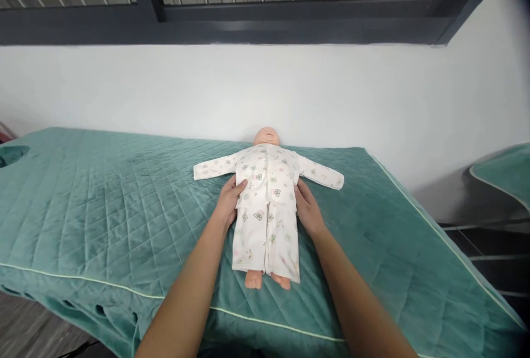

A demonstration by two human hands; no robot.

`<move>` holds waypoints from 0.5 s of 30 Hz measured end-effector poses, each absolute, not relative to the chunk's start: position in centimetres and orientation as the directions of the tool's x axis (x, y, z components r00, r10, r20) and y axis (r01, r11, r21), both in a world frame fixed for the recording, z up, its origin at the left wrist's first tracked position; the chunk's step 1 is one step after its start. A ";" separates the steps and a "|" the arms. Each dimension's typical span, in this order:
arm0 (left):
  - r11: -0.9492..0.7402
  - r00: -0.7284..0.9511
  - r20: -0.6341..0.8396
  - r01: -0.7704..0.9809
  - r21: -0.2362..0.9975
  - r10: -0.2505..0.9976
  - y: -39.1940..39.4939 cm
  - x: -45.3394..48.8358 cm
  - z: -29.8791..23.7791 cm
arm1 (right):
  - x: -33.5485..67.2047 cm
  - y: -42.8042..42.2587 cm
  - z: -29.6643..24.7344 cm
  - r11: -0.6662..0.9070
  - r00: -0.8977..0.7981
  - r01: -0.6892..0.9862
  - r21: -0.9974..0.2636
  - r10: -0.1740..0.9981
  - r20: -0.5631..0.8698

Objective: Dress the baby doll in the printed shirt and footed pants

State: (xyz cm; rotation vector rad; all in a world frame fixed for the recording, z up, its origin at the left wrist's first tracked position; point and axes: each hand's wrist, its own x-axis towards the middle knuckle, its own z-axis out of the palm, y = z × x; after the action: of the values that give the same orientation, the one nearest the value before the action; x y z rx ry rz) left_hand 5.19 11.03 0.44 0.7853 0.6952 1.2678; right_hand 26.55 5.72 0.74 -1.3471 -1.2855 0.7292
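A baby doll lies on its back in the middle of the bed, head towards the wall and bare feet towards me. It wears a white printed long-sleeved shirt and matching trousers. Both sleeves stretch out sideways, and no doll hands show at the cuffs. My left hand grips the doll's left-of-picture side at the waist, thumb on the shirt. At the opposite side of the waist, my right hand is closed around the edge, its fingertips partly hidden by the shirt and the doll's body.
A green quilted cover with pale piping spreads over the bed. Behind it rises a white wall, topped by a dark window frame with metal bars. Another green-covered piece stands at the right, across a gap with dark floor.
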 end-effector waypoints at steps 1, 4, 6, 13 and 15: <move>0.114 0.169 -0.022 -0.554 0.825 0.985 11.2 5.4 0.5 | 26.6 5.7 0.8 0.164 0.226 0.266 -0.950 0.947 0.226; 0.110 0.183 -0.008 -0.555 0.825 0.983 11.9 5.9 0.8 | 26.9 5.6 0.7 0.138 0.239 0.221 -0.966 0.952 0.191; 0.104 0.192 0.006 -0.557 0.824 0.981 12.4 6.2 0.8 | 27.1 5.7 0.6 0.135 0.232 0.200 -0.970 0.956 0.181; 0.129 0.192 -0.023 -0.559 0.819 0.981 12.6 6.3 0.5 | 27.3 6.3 0.0 0.160 0.193 0.151 -0.975 0.963 0.188; 0.158 0.180 -0.066 -0.569 0.807 0.982 12.7 6.2 0.3 | 27.4 6.7 -0.2 0.154 0.219 0.054 -0.987 0.962 0.162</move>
State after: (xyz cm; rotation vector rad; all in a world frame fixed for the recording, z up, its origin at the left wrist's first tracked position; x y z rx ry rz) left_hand 6.23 12.67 0.26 0.7358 0.6990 1.2478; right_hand 27.41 6.69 -0.25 -1.2156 -1.1399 0.9111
